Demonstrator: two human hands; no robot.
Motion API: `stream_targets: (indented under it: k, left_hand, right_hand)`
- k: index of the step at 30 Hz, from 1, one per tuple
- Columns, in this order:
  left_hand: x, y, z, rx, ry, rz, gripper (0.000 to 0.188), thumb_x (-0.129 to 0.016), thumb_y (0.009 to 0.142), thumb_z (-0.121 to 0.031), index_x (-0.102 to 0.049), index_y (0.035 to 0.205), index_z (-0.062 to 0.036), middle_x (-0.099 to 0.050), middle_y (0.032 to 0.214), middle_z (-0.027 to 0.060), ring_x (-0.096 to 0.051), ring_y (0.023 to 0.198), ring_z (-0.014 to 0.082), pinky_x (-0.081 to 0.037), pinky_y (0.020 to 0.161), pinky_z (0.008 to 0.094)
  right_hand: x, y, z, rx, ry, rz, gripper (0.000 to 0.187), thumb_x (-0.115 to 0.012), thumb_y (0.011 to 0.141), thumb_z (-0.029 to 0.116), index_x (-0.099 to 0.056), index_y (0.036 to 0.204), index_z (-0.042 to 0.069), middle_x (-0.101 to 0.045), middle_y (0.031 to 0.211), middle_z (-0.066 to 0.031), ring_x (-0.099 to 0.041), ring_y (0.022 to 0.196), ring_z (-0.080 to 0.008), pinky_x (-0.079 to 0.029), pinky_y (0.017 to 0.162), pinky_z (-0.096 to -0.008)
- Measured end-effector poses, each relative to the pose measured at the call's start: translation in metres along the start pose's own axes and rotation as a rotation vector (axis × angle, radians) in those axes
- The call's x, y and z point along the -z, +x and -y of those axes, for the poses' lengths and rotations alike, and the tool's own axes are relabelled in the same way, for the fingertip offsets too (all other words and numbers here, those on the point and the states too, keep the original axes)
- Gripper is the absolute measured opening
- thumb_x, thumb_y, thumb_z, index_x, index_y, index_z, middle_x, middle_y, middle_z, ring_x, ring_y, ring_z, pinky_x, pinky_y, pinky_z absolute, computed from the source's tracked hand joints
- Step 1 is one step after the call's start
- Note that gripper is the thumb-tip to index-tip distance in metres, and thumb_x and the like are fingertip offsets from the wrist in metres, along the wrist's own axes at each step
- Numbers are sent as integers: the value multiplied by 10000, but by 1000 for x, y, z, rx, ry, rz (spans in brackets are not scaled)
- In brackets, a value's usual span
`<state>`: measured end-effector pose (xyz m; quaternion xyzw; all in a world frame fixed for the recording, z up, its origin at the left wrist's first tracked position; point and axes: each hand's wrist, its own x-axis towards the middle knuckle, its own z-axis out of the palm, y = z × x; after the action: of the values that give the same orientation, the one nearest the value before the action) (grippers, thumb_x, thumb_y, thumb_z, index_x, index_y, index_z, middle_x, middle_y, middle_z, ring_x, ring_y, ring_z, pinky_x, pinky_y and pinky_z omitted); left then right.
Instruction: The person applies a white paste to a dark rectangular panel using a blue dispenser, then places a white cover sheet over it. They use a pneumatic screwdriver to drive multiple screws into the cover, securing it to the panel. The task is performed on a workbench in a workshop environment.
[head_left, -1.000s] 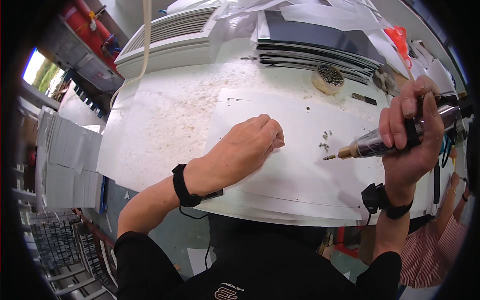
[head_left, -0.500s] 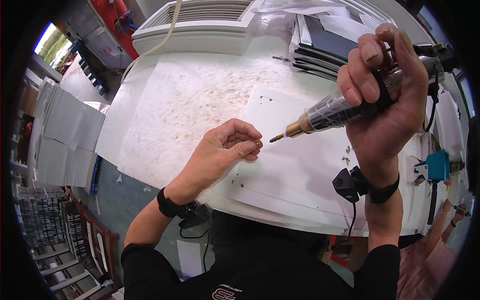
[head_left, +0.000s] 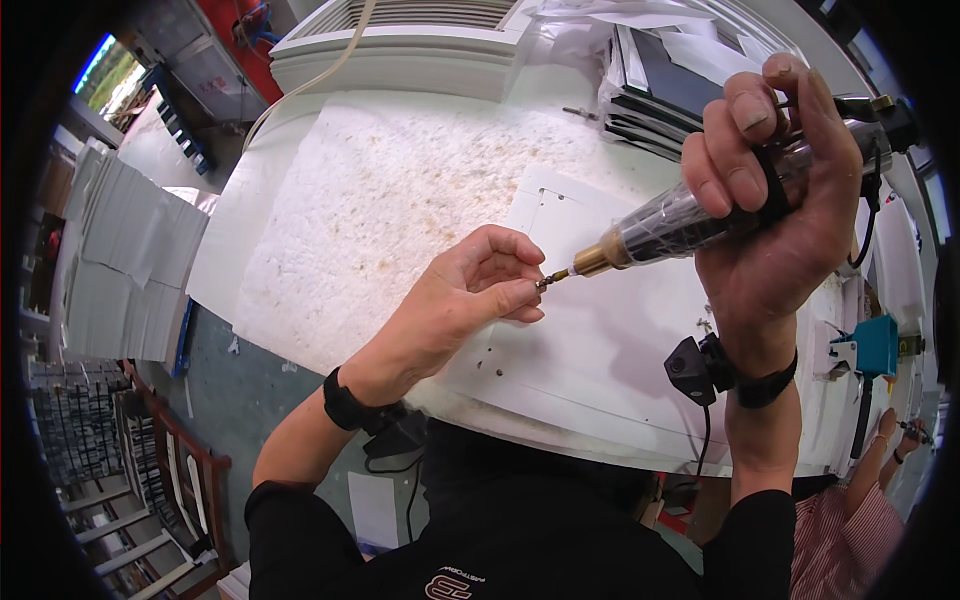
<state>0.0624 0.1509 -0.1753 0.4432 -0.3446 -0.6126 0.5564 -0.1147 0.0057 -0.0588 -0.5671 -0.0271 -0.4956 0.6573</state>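
Note:
My right hand [head_left: 775, 215] is wrapped round an electric screwdriver [head_left: 655, 230] with a clear plastic-wrapped body and a brass-coloured nose. Its bit [head_left: 560, 275] points left and slightly down, reaching the fingertips of my left hand [head_left: 465, 295]. Thumb and fingers there pinch a small screw [head_left: 541, 285] against the bit's tip; the fingers hide part of it. Below both hands lies a flat white panel [head_left: 590, 375] with small holes along its edges. A few loose screws [head_left: 706, 325] rest on the panel, partly hidden by my right wrist.
A textured white mat [head_left: 350, 200] covers the table's left part. White louvred frames [head_left: 400, 62] are stacked at the back, beside dark and white sheets [head_left: 650, 95]. White panels [head_left: 130, 260] stand piled at left. Another person's striped sleeve [head_left: 850, 535] shows at lower right.
My left hand has moved right toward the screwdriver, bringing the screw against its bit. My right hand keeps its grip, and the whole view has shifted slightly.

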Motion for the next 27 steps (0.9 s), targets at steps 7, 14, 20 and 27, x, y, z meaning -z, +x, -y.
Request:
stream_targets:
  k: [7,14,20,27]
  left_hand:
    - [1,9,-5,-56,134,-38,204,-676,991,-70,-568,1163,-55,-613,1092,33,-638,1007,107,-586,912,296]
    - [11,49,-20,-241,688,-108,208,-619,980,-7,-599,1184,-40,-690,1102,45,-666,998,121,-531,901,285]
    - [22,67,-18,-181,755,-114,243,-586,978,-32,-595,1221,-50,-710,1148,58,-638,941,108,-513,846,272]
    - [27,71,-13,-205,771,-88,270,-579,976,-42,-587,1246,-53,-707,1152,48,-595,923,98,-499,840,267]
  right_hand:
    - [-15,10,-6,-25,-136,-230,385,-497,1076,313,-614,1233,-18,-608,973,-75,-528,747,-107,-448,594,-262]
    - [-52,35,-21,-87,-452,-309,485,-643,990,467,-591,1153,13,-642,865,-62,-667,837,-161,-550,674,-306]
    - [-22,41,-44,-35,-450,-65,295,-629,1031,332,-633,968,44,-631,757,-47,-612,647,-107,-482,525,-248]
    - [-19,42,-53,-20,-438,-35,275,-636,1033,308,-642,957,44,-625,731,-39,-579,574,-82,-463,490,-226]
